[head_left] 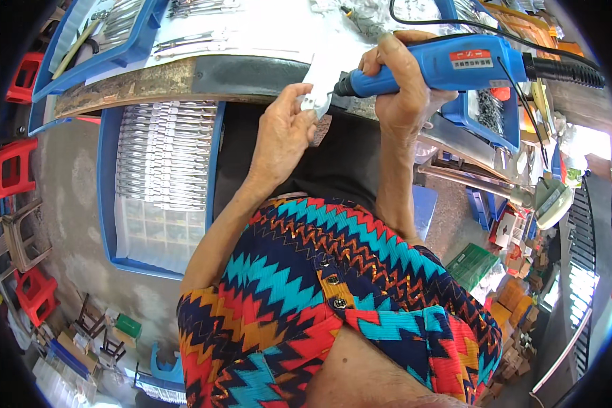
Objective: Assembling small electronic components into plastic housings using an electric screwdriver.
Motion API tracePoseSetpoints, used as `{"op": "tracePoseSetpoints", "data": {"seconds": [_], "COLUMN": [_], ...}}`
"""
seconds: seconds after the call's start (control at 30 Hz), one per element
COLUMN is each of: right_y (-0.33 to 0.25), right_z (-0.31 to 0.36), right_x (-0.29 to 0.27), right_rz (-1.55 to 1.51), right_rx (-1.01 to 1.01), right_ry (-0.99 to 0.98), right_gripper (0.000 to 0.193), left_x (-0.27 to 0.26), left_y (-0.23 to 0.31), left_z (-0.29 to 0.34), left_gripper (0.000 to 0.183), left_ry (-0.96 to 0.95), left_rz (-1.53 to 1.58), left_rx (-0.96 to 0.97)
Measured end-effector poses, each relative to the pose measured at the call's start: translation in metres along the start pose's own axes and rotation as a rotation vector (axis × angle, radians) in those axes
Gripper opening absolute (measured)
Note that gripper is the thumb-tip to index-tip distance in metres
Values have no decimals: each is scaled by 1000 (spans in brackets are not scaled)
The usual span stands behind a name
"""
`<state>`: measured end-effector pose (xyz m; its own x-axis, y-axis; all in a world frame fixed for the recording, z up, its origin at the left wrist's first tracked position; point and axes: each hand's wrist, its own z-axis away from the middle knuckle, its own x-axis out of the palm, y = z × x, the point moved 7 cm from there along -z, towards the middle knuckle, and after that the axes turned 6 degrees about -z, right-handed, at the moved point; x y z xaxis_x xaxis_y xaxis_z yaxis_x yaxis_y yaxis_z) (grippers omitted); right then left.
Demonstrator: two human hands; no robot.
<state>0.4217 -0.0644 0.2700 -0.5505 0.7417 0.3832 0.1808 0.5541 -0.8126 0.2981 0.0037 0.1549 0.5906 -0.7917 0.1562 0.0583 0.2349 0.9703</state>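
My right hand (404,88) is wrapped round a blue electric screwdriver (445,66), held nearly level with its tip pointing left. That tip is close to a pale, shiny metal strip (317,81) with small holes near its end; glare hides whether they touch. My left hand (279,132) pinches the strip's near end between thumb and fingers at the table edge (241,73). A black cable (496,27) and a ribbed black sleeve (570,72) run off the screwdriver's right end.
Below the table edge at left, a blue tray (105,217) holds rows of silver strips (163,153). Another blue bin (132,51) stands on the table at far left. Small dark parts (489,112) fill a bin at right. Red stools (15,168) line the left side.
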Motion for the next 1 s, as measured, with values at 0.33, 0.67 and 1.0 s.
{"op": "tracePoseSetpoints", "data": {"seconds": [0.33, 0.67, 1.0], "right_y": [-10, -9, -7], "right_z": [0, -2, -1], "right_x": [11, 16, 17], "right_rz": [-29, -30, -23], "right_rx": [-51, -64, -60], "right_ry": [-97, -143, -160], "right_gripper": [16, 15, 15], "left_x": [17, 20, 20], "left_y": [-13, -17, -18], "left_z": [-8, -11, -11], "left_gripper": [25, 28, 27], "left_ry": [29, 14, 24], "left_rz": [125, 175, 159], "left_rx": [-86, -129, -133]}}
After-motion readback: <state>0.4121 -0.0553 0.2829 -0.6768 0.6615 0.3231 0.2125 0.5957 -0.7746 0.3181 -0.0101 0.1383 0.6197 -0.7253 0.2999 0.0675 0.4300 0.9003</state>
